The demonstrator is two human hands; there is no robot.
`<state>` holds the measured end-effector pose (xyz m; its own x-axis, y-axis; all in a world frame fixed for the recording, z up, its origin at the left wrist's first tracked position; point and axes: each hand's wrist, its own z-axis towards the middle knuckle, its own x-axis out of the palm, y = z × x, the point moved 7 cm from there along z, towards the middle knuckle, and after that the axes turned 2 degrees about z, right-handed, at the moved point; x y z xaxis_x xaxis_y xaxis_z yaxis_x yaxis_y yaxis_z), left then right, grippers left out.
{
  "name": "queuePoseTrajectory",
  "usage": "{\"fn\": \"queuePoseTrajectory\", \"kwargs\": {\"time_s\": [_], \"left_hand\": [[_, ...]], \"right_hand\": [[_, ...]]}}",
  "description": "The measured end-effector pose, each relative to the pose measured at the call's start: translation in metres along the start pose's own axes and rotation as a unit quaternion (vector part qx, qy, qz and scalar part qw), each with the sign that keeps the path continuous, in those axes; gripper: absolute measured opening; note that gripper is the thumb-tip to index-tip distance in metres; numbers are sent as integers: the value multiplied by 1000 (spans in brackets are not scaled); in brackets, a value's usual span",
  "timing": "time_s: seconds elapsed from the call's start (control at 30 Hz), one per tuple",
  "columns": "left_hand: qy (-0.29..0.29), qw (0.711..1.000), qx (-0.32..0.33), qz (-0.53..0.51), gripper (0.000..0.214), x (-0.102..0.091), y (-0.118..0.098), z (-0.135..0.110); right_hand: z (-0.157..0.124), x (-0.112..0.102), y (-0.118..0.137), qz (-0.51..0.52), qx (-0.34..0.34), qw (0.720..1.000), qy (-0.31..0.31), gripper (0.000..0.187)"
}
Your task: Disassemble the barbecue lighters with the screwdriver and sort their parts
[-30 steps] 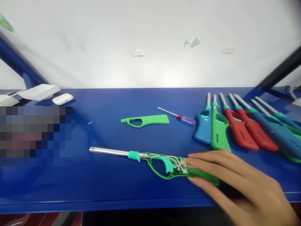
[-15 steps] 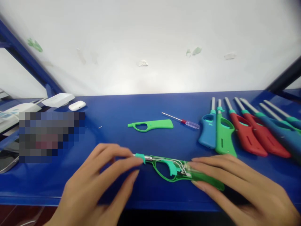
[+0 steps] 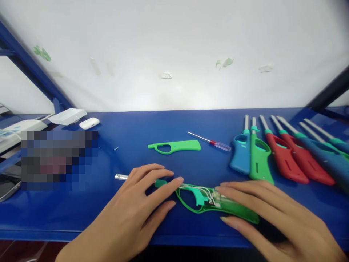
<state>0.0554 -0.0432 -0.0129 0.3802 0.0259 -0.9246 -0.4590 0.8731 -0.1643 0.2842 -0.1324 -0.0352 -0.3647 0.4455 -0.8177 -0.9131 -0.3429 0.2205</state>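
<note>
An opened green stick lighter point(image 3: 201, 200) lies on the blue table point(image 3: 152, 127), its white wires and teal trigger exposed. My left hand point(image 3: 136, 207) rests over its metal tube, fingers stretched flat on the teal collar; only the tube's tip shows at the left. My right hand point(image 3: 267, 214) lies over the green handle end, fingertips pressing it from above and thumb at its near side. The lighter's separate green cover half point(image 3: 174, 146) lies farther back, with a small red-handled screwdriver point(image 3: 211, 141) to its right.
A row of several assembled lighters, blue, green and red point(image 3: 275, 156), lies at the right. A white earbud case point(image 3: 89, 123) and white boxes point(image 3: 67, 115) sit at the back left. A tiny screw point(image 3: 116, 148) lies loose. A white wall stands behind.
My left hand came into view from below and settled on the lighter's tube and collar. My right hand has stayed on the handle. The lighter shifted slightly.
</note>
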Motion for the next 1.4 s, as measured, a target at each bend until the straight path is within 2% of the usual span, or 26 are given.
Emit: {"fn": "queuePoseTrajectory", "kwargs": {"time_s": [0.17, 0.33, 0.5, 0.8, 1.4], "left_hand": [[35, 999, 26, -3, 47, 4, -5, 0], [52, 998, 23, -6, 46, 7, -4, 1], [51, 998, 23, -3, 46, 7, -4, 1], [61, 998, 27, -9, 54, 10, -4, -1], [19, 999, 29, -23, 38, 3, -4, 0]], "right_hand": [[13, 1, 19, -49, -50, 998, -8, 46], [21, 3, 37, -57, -84, 995, -7, 41], [21, 3, 34, -30, -54, 998, -14, 34], [20, 4, 35, -27, -46, 999, -11, 33], [18, 6, 32, -15, -30, 999, -13, 28]]}}
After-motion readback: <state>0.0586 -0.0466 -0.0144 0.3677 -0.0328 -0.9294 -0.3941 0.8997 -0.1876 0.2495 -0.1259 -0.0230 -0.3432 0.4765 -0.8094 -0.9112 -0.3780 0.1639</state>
